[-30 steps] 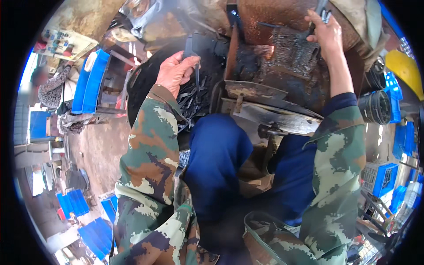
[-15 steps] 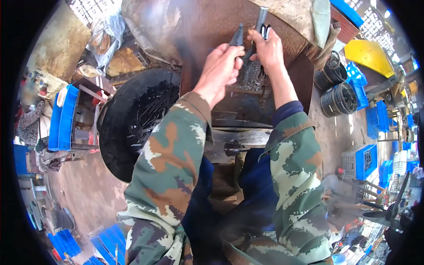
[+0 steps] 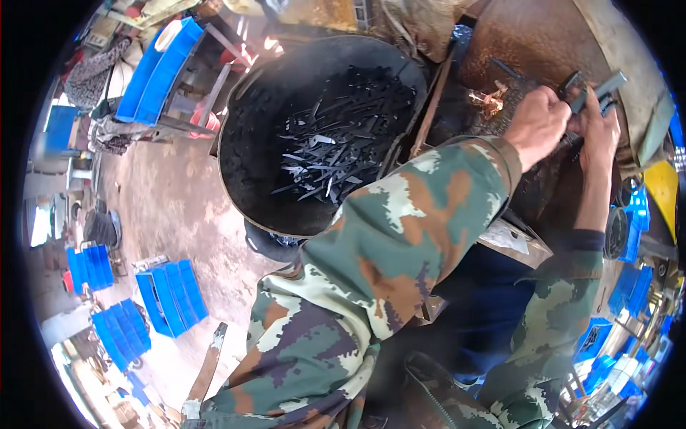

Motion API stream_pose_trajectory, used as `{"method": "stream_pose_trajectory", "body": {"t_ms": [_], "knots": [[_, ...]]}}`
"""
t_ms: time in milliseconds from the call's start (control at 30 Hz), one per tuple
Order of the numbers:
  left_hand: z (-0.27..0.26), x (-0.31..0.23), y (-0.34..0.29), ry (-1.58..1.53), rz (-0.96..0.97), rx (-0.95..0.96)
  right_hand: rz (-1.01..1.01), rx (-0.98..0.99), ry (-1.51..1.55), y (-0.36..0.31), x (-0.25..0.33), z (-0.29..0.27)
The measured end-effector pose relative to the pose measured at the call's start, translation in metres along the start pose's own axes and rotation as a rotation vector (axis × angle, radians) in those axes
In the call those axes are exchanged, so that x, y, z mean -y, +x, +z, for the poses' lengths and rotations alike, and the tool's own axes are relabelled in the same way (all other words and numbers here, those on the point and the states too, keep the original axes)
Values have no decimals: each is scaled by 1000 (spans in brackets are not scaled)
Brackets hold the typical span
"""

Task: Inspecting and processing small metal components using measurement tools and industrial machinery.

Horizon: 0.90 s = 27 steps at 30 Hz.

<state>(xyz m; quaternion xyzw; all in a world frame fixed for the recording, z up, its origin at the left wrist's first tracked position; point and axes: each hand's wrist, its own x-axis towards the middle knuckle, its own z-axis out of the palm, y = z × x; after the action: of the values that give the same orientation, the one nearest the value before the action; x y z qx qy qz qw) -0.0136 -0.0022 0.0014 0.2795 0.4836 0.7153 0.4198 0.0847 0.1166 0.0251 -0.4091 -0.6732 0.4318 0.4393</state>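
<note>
My right hand (image 3: 599,132) is closed around a grey metal bar (image 3: 612,83), whose end sticks out beyond the fingers. Just to its left, my left hand (image 3: 537,123) is closed, its fingertips meeting the right hand's. A small dark piece (image 3: 569,80) shows above the fingers; which hand has hold of it I cannot tell. What sits inside the left fingers is hidden. Both hands are over a brown, worn work surface (image 3: 525,36). A thin dark strip (image 3: 504,68) lies on that surface, near a bright orange-brown patch (image 3: 489,100).
Left of the bench stands a large round black basin (image 3: 246,179), holding many dark, flat, pointed metal strips (image 3: 332,161). Blue plastic crates (image 3: 171,297) stand on the floor at left, another blue bin (image 3: 158,71) higher up. More blue crates and a yellow panel (image 3: 661,193) are at right.
The view has swung left, so the basin sits nearer the middle. My hands have come together. The dark blade-like piece that stuck up from my left hand no longer shows there.
</note>
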Motion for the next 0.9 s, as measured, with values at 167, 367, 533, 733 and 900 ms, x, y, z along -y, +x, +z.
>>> {"method": "stream_pose_trajectory", "body": {"t_ms": [167, 367, 533, 733, 900], "knots": [[14, 10, 1, 22, 42, -41, 57, 4, -118, -2, 2, -17], [22, 35, 20, 260, 454, -93, 10, 83, -40, 2, 4, -22], [18, 9, 10, 7, 118, -19, -22, -42, -108, 6, -10, -20], [21, -6, 2, 45, 72, 33, 4, -24, -97, 12, -7, -32], [28, -4, 0, -63, 170, 105, 26, 1, -182, 19, -9, -52]]}}
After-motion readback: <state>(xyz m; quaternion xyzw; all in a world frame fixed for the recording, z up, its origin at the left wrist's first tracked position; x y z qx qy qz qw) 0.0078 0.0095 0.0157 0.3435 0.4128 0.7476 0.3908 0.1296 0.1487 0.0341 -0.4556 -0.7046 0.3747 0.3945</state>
